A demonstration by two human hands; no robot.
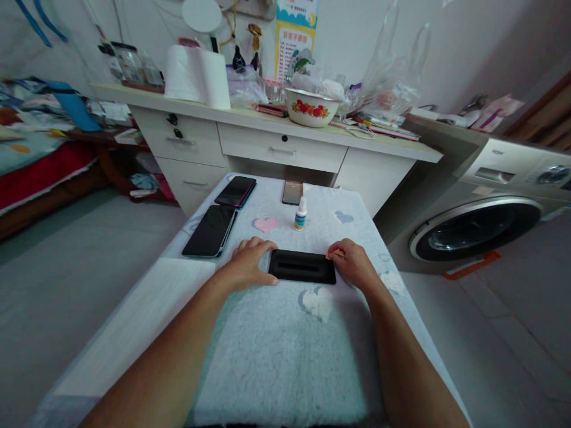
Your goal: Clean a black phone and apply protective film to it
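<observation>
A black smartphone (303, 266) lies flat on the cloth-covered table, a dark bar-shaped reflection across its screen. My left hand (250, 263) holds its left end, thumb on the near edge and fingers at the far edge. At the right end, my right hand (352, 261) is closed in a pinch over the far corner. A small orange piece (329, 256) shows at those fingertips; its kind is unclear. Just beyond the phone stands a small white spray bottle (300, 214) with a blue and yellow label.
Two dark tablets (209, 230) (235, 191) lie on the table's left side. Another phone (292, 192) is at the far end. Behind stands a white desk (285, 142) bearing a floral enamel bowl (311, 108) and paper rolls (196, 77). A washing machine (482, 190) is at right.
</observation>
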